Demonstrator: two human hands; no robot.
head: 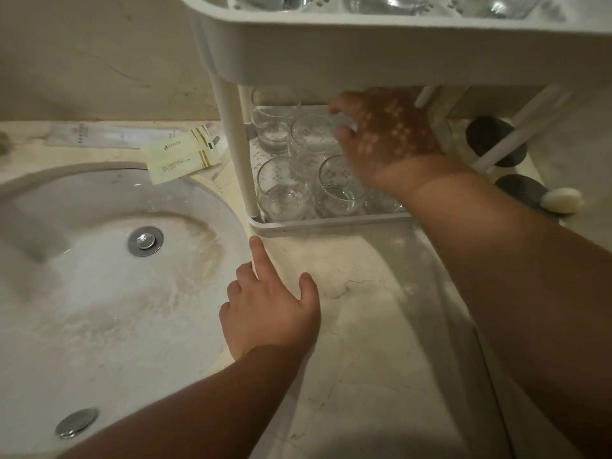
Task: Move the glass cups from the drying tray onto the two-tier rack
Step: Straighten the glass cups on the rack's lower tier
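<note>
**Right hand on a glass in the lower tier**

Closest to me, both bare forearms reach out over the pale marble worktop [364, 326]. The left hand [270, 314] lies near the edge of the sink [99, 260], grasping nothing: its forefinger points straight toward the front corner of the two-tier rack [331, 223], the tip just short of the rim, while the other fingers are loosely bent.

Past it stands the white rack's lower tier, where several glass cups [284, 190] stand upright, close together on the perforated floor. The right hand [384, 137] is pushed in beneath the upper tier [364, 51], dappled with spots of light. Its fingers and thumb curl round the rim of one cup [313, 134] in the back row; whether that cup rests on the tier or is lifted slightly I cannot tell.

To the left of the rack, a few pale sachets [180, 154] lie on the worktop behind the sink. To the right, dark stones [493, 140] and a white one [561, 200] sit beside the rack's legs. Higher up, the upper tier carries more glasses [387, 3], only their lower parts in sight.
</note>
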